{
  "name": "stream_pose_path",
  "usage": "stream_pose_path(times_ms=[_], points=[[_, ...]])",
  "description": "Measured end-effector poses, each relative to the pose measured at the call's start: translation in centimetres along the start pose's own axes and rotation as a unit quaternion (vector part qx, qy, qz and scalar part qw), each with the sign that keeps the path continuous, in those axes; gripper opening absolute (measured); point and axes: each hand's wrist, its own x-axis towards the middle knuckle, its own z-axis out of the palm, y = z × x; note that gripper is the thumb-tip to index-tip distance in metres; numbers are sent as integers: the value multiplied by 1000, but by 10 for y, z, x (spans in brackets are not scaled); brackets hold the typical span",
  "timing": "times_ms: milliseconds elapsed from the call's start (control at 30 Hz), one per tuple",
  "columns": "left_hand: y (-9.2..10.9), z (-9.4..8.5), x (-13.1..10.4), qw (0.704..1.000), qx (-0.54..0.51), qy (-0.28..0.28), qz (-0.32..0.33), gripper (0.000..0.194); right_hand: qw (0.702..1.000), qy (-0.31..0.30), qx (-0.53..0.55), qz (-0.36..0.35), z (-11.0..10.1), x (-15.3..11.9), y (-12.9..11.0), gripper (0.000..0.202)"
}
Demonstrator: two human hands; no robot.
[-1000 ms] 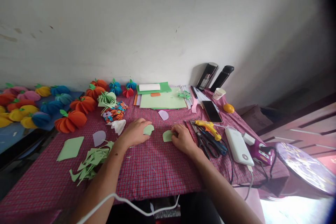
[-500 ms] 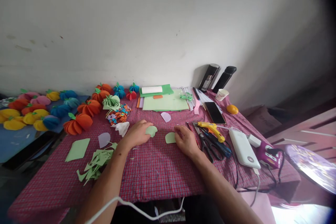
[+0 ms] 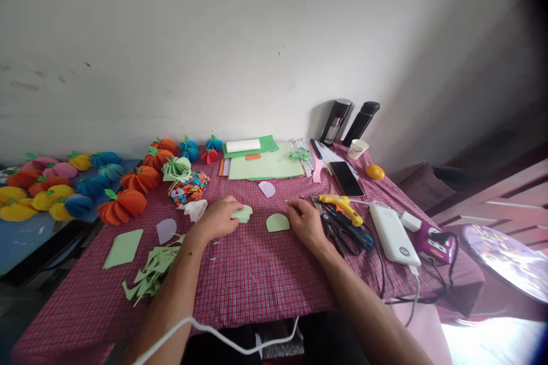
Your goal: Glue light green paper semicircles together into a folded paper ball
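My left hand (image 3: 219, 218) is closed on a small stack of pale green paper pieces (image 3: 242, 214) with rounded edges, held low over the checked cloth. Just right of centre lies a single pale green half-round paper piece (image 3: 278, 222), flat on the cloth. Beside its right edge rests my right hand (image 3: 306, 221), fingers curled together at the tips. Something thin and pale seems to show at those fingertips, too small to name. Farther back sits a lilac rounded paper piece (image 3: 267, 189); a similar lilac piece (image 3: 166, 230) lies left of my left forearm.
Scissors (image 3: 342, 234) and a yellow glue gun (image 3: 342, 205) lie right of my right hand, near a phone (image 3: 346, 178) and a white power bank (image 3: 394, 234). Green paper scraps (image 3: 154, 271) lie left. Orange paper pumpkins (image 3: 123, 207) and paper sheets (image 3: 265, 168) stand behind.
The view has shifted slightly. My right hand has drawn off the half-round green piece, which now shows whole. My left hand keeps its paper pieces.
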Motion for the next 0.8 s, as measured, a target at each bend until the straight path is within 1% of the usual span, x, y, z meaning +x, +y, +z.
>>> stream_pose_path(times_ms=[100,167,233,267,300,367,433,500,567,633,667,733,800], points=[[2,-5,1,1000,3,-2,8,30,1000,-6,12,20,-2,2,-4,24],[4,-8,2,1000,1,3,12,25,1000,2,-2,31,-14,5,-7,32],[4,-9,3,1000,2,12,12,28,998,19,-54,29,-38,9,-8,38],[4,-9,4,1000,5,17,11,30,994,29,-98,23,-53,11,-6,37],[3,-8,4,1000,10,19,9,31,987,33,-156,13,-69,13,-4,32],[2,-5,6,1000,24,18,5,30,956,44,-291,11,-101,14,6,27],[1,-3,7,999,36,16,3,29,914,19,-403,46,-125,13,18,28],[1,-2,8,999,44,15,3,28,881,-15,-466,78,-137,11,30,28],[1,-2,7,999,50,18,9,29,864,-54,-490,105,-139,12,41,28],[2,-2,6,998,55,22,15,30,862,-79,-481,139,-137,14,48,27],[2,-2,6,998,55,25,18,31,866,-82,-467,157,-136,16,50,27],[1,-2,6,998,50,27,25,31,885,-67,-421,186,-137,18,51,27],[0,-1,6,998,40,29,26,31,914,-27,-356,192,-141,16,49,26]])
